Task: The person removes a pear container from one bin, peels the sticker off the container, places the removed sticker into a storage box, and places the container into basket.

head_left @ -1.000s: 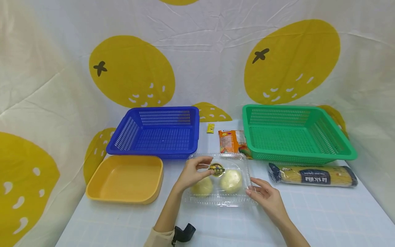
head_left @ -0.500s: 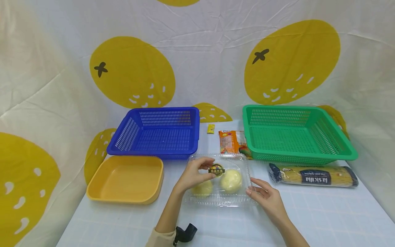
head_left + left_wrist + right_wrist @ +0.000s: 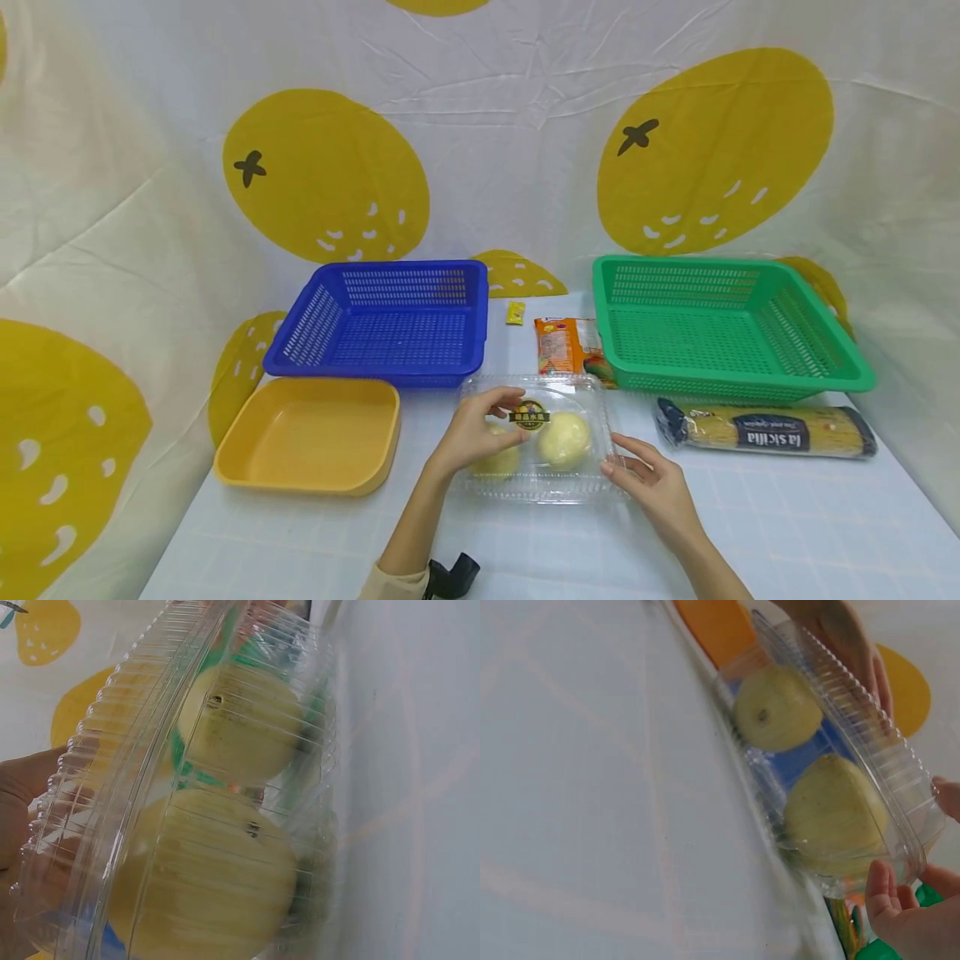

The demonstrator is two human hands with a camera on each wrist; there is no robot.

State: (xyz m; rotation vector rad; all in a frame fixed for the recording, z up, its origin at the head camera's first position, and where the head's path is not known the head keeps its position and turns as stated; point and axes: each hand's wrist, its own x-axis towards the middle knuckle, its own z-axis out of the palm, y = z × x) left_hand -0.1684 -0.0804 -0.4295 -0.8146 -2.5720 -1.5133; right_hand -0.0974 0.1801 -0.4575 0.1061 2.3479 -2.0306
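A clear plastic fruit box (image 3: 577, 486) with a lid and a black-and-gold sticker (image 3: 529, 416) lies on the table in the head view. Inside sit two pale yellow round fruits, like small melons (image 3: 565, 440), also seen through the ribbed wall in the left wrist view as a melon (image 3: 210, 877). My left hand (image 3: 472, 435) lies over the lid's left part, with thumb and fingers apart on either side of the sticker. My right hand (image 3: 654, 483) holds the box's right edge between thumb and fingers, which also show in the right wrist view.
Behind the box stand a blue basket (image 3: 375, 371) on the left and a green basket (image 3: 720, 379) on the right. Between them lie an orange packet (image 3: 557, 346) and a small yellow sachet (image 3: 515, 313). A yellow tub (image 3: 307, 483) is left; packaged spaghetti (image 3: 772, 431) lies right.
My left hand has shifted slightly to the right over the lid, and its thumb and fingers have spread wider. The right hand and the box stay almost still; the head view has moved slightly.
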